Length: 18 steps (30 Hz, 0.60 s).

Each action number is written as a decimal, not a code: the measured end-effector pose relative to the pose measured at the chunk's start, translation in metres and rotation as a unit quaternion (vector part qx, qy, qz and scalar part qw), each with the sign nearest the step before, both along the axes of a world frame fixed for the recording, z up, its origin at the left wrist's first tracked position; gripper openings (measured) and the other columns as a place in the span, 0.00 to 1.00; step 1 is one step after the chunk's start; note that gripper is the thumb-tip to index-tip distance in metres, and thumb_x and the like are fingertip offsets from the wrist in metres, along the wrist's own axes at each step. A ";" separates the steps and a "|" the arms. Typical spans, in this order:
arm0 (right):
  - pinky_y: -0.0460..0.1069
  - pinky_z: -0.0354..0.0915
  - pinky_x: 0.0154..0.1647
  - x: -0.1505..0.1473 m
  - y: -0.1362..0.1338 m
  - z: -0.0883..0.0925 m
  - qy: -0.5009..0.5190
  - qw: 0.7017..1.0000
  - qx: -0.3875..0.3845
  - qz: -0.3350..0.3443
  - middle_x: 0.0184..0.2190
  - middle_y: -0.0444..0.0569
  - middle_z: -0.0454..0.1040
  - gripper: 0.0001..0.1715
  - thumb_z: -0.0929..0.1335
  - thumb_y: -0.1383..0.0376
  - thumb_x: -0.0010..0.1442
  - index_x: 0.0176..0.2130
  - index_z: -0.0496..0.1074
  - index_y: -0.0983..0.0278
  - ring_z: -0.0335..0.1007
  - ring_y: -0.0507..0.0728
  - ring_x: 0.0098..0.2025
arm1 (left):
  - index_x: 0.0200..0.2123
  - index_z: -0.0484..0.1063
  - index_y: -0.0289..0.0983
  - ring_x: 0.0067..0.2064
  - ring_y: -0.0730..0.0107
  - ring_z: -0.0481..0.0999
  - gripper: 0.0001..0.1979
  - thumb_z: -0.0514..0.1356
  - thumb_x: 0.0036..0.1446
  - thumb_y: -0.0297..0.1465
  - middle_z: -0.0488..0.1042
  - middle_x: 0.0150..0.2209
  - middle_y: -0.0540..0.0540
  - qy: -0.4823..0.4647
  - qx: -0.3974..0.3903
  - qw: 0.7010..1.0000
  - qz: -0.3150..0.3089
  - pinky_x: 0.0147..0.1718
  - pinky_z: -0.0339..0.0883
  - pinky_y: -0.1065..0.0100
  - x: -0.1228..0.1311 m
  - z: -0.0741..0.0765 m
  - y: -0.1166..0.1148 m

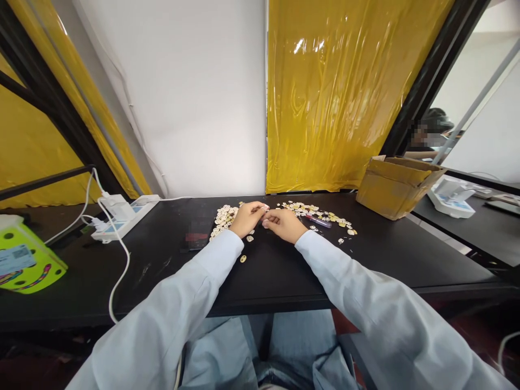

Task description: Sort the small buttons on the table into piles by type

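Note:
Over the middle of the black table, my left hand and my right hand meet fingertip to fingertip. Both are closed in a pinch, and what they hold is too small to make out. Left of my left hand lies a heap of small pale oval pieces with holes. More whitish and yellowish pieces spread out behind and to the right of my right hand. Among these rests a pen-like tool with a purplish body. A single yellowish piece lies nearer me.
A cardboard box stands at the back right. On the left are a white power strip with cables and a green tub. A dark, partly blurred flat object lies beside the heap. Another person sits beyond the right-hand frame.

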State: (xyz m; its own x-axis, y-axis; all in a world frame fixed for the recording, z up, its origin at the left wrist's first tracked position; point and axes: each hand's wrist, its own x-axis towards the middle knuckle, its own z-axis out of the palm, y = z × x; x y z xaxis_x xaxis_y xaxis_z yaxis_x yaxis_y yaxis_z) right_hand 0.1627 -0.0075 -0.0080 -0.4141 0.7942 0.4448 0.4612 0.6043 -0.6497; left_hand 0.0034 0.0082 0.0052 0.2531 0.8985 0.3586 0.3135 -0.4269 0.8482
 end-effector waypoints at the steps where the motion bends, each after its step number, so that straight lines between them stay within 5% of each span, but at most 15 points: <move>1: 0.47 0.62 0.33 0.002 0.001 0.002 0.019 1.000 0.016 -0.007 0.27 0.47 0.75 0.07 0.66 0.68 0.57 0.32 0.74 0.66 0.67 0.51 0.28 | 0.35 0.76 0.33 0.29 0.68 0.74 0.14 0.57 0.54 0.38 0.77 0.29 0.45 -0.014 -0.006 1.000 -0.008 0.26 0.66 0.70 0.000 0.001 -0.001; 7: 0.46 0.62 0.31 0.007 0.003 0.007 0.108 0.994 0.013 -0.015 0.25 0.43 0.72 0.09 0.65 0.67 0.56 0.40 0.67 0.64 0.67 0.51 0.27 | 0.38 0.76 0.34 0.27 0.70 0.73 0.14 0.65 0.47 0.34 0.77 0.28 0.46 -0.081 -0.068 0.994 -0.022 0.24 0.66 0.71 0.003 0.006 -0.008; 12: 0.44 0.57 0.25 0.008 0.004 0.009 0.172 0.985 0.000 -0.013 0.23 0.37 0.63 0.10 0.65 0.69 0.51 0.34 0.58 0.61 0.61 0.49 0.23 | 0.37 0.77 0.33 0.30 0.68 0.75 0.16 0.65 0.48 0.38 0.78 0.30 0.43 -0.120 -0.062 0.991 -0.001 0.26 0.68 0.70 0.000 0.006 -0.005; 18: 0.45 0.56 0.26 0.021 0.014 0.006 0.011 0.986 -0.072 -0.151 0.19 0.38 0.64 0.09 0.66 0.72 0.46 0.29 0.62 0.63 0.61 0.51 0.23 | 0.32 0.77 0.33 0.31 0.65 0.77 0.12 0.66 0.45 0.35 0.79 0.30 0.43 0.000 0.003 1.000 -0.006 0.35 0.71 0.64 -0.001 -0.009 0.005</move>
